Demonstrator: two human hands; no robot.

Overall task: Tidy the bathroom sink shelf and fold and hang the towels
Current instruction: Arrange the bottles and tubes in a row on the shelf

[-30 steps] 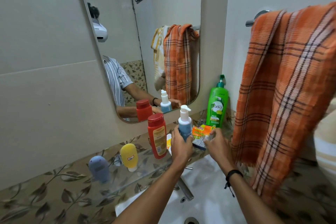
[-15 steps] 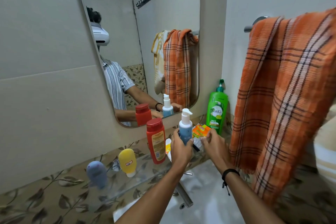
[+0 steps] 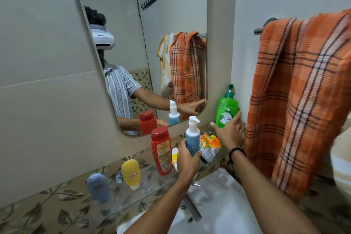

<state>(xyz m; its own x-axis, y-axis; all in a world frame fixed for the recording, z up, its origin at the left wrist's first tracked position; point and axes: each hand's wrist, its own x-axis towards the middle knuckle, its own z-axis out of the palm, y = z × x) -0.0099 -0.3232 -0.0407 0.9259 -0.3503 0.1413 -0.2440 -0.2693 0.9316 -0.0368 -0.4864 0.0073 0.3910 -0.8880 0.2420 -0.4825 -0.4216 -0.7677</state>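
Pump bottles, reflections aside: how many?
2: blue pump bottle gripped by the left hand; green pump bottle in the corner, behind the right hand.

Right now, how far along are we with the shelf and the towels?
Looks done: grey-blue tube, yellow tube and red bottle stand in a row on the glass shelf. In hand: the left hand grips the blue pump bottle; the right hand, open, reaches for the green bottle. Remaining: the orange packet lies loose, and the orange checked towel hangs unfolded on the rail.
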